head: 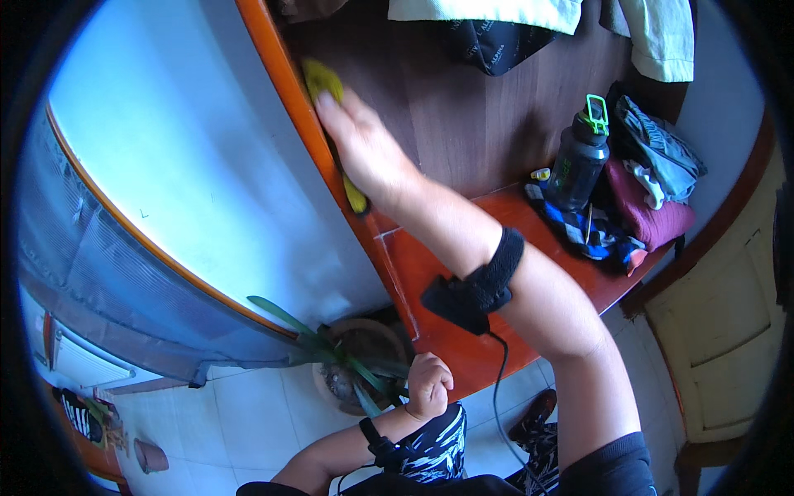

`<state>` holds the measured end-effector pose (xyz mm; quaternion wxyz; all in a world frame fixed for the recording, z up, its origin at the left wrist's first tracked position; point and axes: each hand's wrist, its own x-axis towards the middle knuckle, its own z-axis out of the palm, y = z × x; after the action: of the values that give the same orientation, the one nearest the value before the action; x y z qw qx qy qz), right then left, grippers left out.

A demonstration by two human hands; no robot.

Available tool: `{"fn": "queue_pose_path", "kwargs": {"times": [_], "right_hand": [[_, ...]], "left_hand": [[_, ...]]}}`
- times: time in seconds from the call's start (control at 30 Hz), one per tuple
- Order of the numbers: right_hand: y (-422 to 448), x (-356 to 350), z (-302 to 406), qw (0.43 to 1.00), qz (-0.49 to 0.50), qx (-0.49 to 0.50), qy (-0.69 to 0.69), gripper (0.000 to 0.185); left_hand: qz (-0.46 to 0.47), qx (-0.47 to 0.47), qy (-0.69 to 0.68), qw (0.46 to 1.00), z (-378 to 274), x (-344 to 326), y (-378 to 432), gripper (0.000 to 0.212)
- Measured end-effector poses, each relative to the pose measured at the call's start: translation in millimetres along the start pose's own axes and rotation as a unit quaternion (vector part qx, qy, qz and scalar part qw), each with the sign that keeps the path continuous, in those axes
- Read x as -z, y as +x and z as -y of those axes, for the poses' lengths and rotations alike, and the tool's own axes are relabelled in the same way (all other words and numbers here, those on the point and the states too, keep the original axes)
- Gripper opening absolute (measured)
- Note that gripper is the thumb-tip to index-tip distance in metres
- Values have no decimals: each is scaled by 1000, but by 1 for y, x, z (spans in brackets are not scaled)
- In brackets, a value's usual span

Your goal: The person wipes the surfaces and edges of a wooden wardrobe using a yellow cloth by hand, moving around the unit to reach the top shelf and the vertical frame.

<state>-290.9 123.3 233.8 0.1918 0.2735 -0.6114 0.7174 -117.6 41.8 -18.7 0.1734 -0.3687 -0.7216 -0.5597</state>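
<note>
My right hand [366, 146] reaches far forward, closed on a yellow-green cloth [322, 80] that it presses against the orange-painted wooden edge [310, 133] of a wall unit. Part of the cloth, or another yellow-green piece with a dark tip, shows below the hand; the palm hides what lies between. A black strap with a dark device sits on the right forearm, a cable hanging from it. Close to my knee, my left hand [429, 385] is curled into a loose fist beside the near corner of the red-orange bench [471, 347], with nothing visible in it.
On the bench's right stand a dark water bottle [577, 164] with a green loop, a checked cloth [595, 242] and folded pink fabric [657, 217]. Clothes hang above. A potted plant [360, 366] is left of the bench, by the white wall. A yellowish door [719, 322] is at right.
</note>
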Motion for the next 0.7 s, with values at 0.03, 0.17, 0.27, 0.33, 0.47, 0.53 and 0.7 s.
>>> {"fn": "queue_pose_path", "kwargs": {"times": [0.03, 0.17, 0.27, 0.33, 0.47, 0.53, 0.7], "right_hand": [[-14, 2, -18, 1000, -10, -18, -11, 54], [-88, 14, -97, 969, 15, -235, 74, 54], [-138, 18, -119, 923, -11, -362, 126, 51], [-144, 17, -113, 893, -34, -427, 142, 49], [-123, 20, -112, 885, -53, -410, 215, 47], [-91, 14, -92, 906, -49, -349, 234, 45], [-10, 3, -9, 963, 0, -194, 186, 46]], "left_hand": [[-4, -11, 2, 1000, 2, -1, 0, 18], [-11, -16, -13, 1000, 4, 0, -2, 18], [-17, -10, -9, 1000, 2, 0, 0, 19], [-21, -7, -4, 1000, 3, -1, -2, 20], [-26, -20, -17, 999, 4, -4, 2, 22], [-19, -20, -19, 999, 6, 1, -2, 22], [-16, -23, -25, 999, 5, 0, -3, 20]]}}
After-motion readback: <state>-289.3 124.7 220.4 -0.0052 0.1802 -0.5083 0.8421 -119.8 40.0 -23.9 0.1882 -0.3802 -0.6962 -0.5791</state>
